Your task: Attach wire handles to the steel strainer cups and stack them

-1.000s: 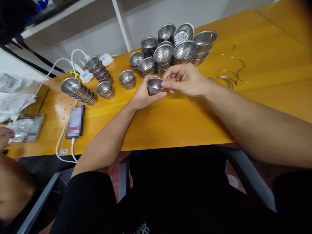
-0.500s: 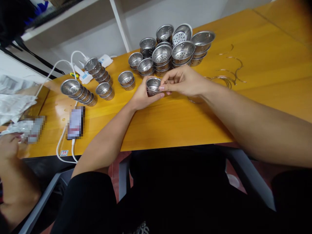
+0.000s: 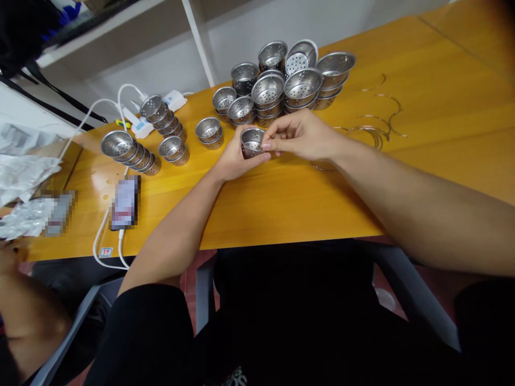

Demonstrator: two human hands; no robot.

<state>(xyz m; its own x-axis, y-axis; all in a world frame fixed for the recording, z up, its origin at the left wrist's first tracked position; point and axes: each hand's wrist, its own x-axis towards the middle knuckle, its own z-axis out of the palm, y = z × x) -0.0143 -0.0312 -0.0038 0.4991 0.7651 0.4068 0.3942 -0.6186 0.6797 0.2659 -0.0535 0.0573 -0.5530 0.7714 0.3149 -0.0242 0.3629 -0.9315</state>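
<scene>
A small perforated metal cup [image 3: 252, 143] is cradled in my left hand [image 3: 233, 159], its mouth tilted up toward me. The thumb of that hand runs along the near side, and its fingers wrap behind. My right hand [image 3: 295, 135] is closed in a pinch at the cup's right rim, thumb tip over the edge. Whether something thin sits between those fingertips is hidden. Just beyond my hands stand stacked perforated cups [image 3: 267, 90], wider ones among them. Thin wire rings [image 3: 368, 130] lie to the right, partly behind my right forearm.
More cup stacks, one leaning [image 3: 116, 145], stand at left near a power strip [image 3: 140, 126]. A phone [image 3: 125, 203] with a white cable lies on the wooden table [image 3: 281, 214]. Plastic bags [image 3: 24, 220] lie far left, beside another person's arm [image 3: 28, 305]. A shelf wall [image 3: 241, 37] backs the table.
My hands and the cup stay almost where they were. At far left, the other person's hand has drawn down, away from the plastic bags.
</scene>
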